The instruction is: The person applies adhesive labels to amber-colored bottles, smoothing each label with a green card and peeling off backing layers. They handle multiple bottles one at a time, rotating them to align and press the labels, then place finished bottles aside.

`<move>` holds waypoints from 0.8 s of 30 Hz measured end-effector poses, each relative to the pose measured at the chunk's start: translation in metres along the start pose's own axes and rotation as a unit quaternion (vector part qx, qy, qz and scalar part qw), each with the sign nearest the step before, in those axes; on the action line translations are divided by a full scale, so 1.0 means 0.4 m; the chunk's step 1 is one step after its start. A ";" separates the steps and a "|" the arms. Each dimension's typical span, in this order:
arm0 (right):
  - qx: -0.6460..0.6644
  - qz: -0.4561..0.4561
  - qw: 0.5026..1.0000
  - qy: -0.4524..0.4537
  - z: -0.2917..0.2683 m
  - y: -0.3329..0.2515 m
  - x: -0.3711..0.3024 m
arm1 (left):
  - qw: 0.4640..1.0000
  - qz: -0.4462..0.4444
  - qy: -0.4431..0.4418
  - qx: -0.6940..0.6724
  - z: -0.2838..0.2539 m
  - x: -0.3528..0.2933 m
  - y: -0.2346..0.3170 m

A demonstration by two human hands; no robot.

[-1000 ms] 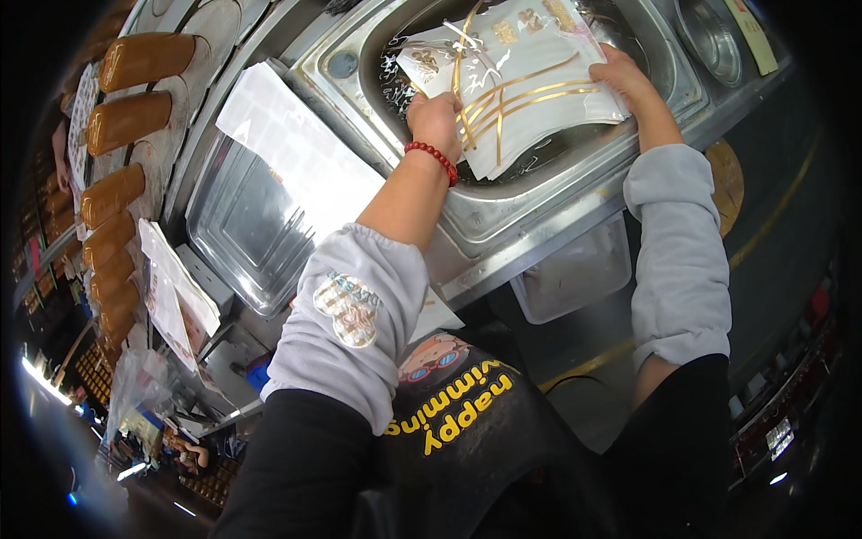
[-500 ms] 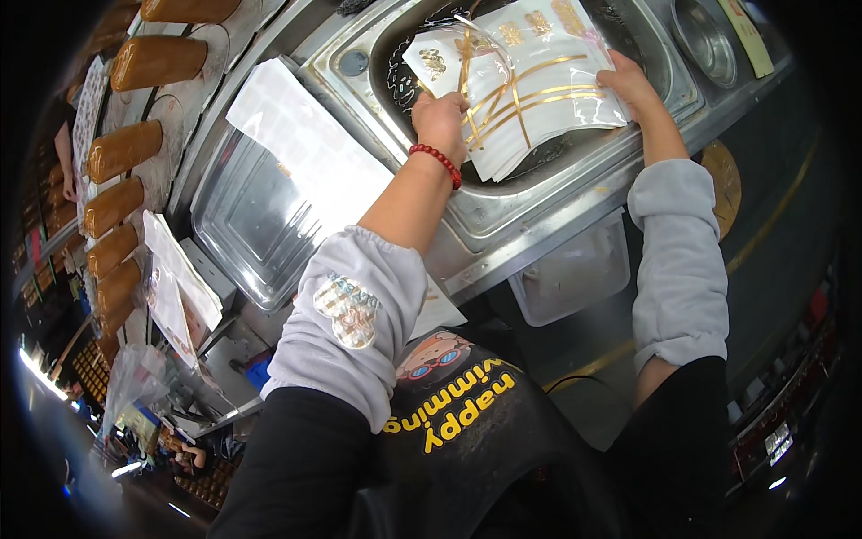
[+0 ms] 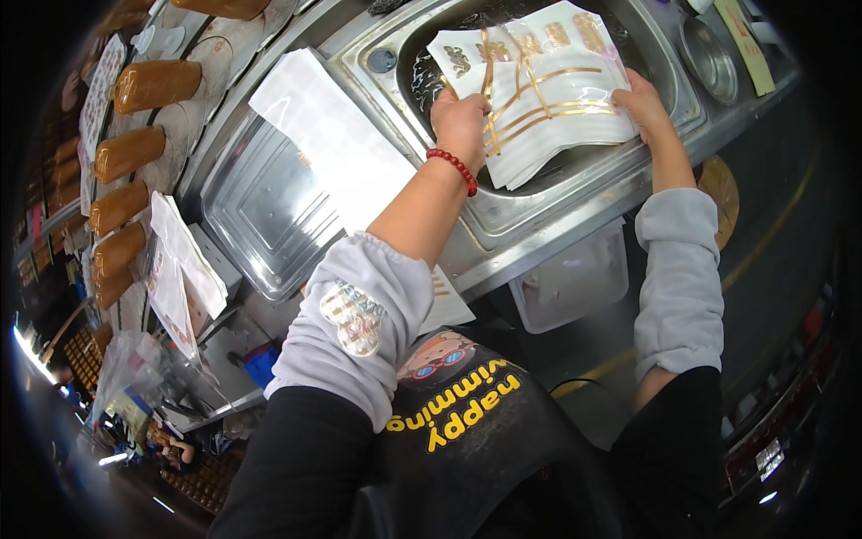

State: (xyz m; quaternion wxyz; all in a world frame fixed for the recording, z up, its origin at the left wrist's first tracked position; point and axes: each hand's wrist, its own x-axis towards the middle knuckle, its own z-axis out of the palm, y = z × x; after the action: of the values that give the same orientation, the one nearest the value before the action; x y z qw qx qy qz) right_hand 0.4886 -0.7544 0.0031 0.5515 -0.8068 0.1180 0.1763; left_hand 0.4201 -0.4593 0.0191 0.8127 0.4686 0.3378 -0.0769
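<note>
A sheaf of wet white sheets (image 3: 557,135) with gold stripes and gold ornaments is held over a steel sink (image 3: 480,214), which has water in it. My left hand (image 3: 460,128) closes on the sheaf's left edge, thumb on top; a red bead bracelet circles that wrist. At the right edge, my right hand (image 3: 643,103) pinches the sheets, with its other fingers partly hidden. The lower edges of the sheets fan apart a little, and the sheaf bows in the middle. Grey sleeve covers are on both my forearms.
Left of the sink, a long white paper sheet (image 3: 337,144) lies across a clear plastic tray (image 3: 256,211). Brown film-wrapped pieces (image 3: 157,85) stand along the far left, near more papers (image 3: 184,269). A round metal bowl (image 3: 709,61) is right of the sink; a plastic bin (image 3: 570,283) sits below.
The whole scene has shifted slightly right and down. The sheaf's glossy water glare has lessened and its surface shows more evenly. Both hands keep their hold on its edges.
</note>
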 end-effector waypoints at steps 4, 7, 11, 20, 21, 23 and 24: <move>-0.001 -0.002 1.000 0.009 0.010 -0.025 -0.030 | 1.000 0.007 -0.010 0.007 -0.009 -0.012 0.018; 0.001 0.011 1.000 0.005 0.010 -0.033 -0.039 | 1.000 0.013 -0.021 -0.005 -0.017 -0.025 0.037; -0.006 0.018 1.000 0.022 0.013 -0.053 -0.055 | 0.999 0.015 -0.033 -0.004 -0.022 -0.064 0.082; 0.024 -0.007 1.000 0.008 0.074 -0.209 -0.137 | 0.999 0.030 -0.026 -0.017 -0.080 -0.180 0.224; 0.018 -0.015 1.000 0.005 0.090 -0.232 -0.144 | 0.999 0.034 -0.024 -0.021 -0.098 -0.193 0.241; 0.005 -0.030 1.000 -0.005 0.123 -0.283 -0.155 | 0.998 0.044 -0.017 -0.032 -0.138 -0.218 0.274; -0.004 -0.032 0.999 -0.010 0.145 -0.317 -0.169 | 0.999 0.037 -0.003 -0.036 -0.158 -0.233 0.294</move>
State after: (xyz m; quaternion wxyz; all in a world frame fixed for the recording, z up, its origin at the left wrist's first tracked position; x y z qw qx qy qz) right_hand 0.4667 -0.6544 0.1194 0.5546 -0.8106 0.0856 0.1674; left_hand 0.3711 -0.3613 0.1395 0.8324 0.4511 0.3199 -0.0361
